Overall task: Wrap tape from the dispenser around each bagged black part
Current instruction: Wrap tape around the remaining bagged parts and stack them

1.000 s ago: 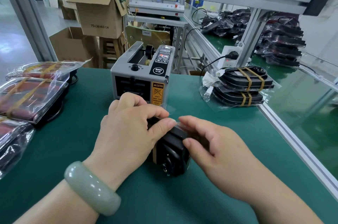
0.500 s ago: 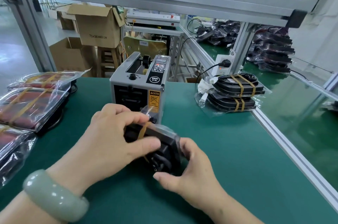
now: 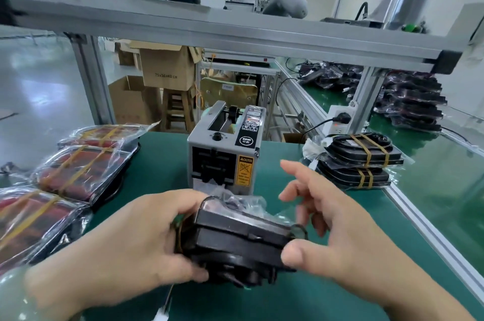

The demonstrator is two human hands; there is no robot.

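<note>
Black plastic in a crinkled clear bag, the bagged black part (image 3: 235,239) sits in the lower centre of the frame, held up just above the green table (image 3: 327,294) and just in front of the tape dispenser (image 3: 222,158). The left hand (image 3: 125,250) grips the end of the part that lies toward the left of the frame, with its fingers curled over the top and its thumb under the near edge. A thin amber strip (image 3: 180,231) shows on that end, right beside those fingers. The right hand (image 3: 337,237) is spread wide: its thumb tip touches the opposite end of the part, its forefinger points up toward the dispenser, and the other fingers, blurred, hang loosely behind the bag without closing on it.

The dispenser is a grey box with a black knob on top, a black label and a yellow caution sticker on its front. At centre right of the frame lies a stack of bagged black parts (image 3: 361,163) banded with amber tape, near a white socket block (image 3: 337,119) with a black plug in it. Along the left edge lie bagged red parts (image 3: 78,166), also crossed with amber strips. Behind the table, in the upper left, stand cardboard boxes (image 3: 167,66). A pale green bracelet (image 3: 13,294) shows, blurred, in the lower left corner.
</note>
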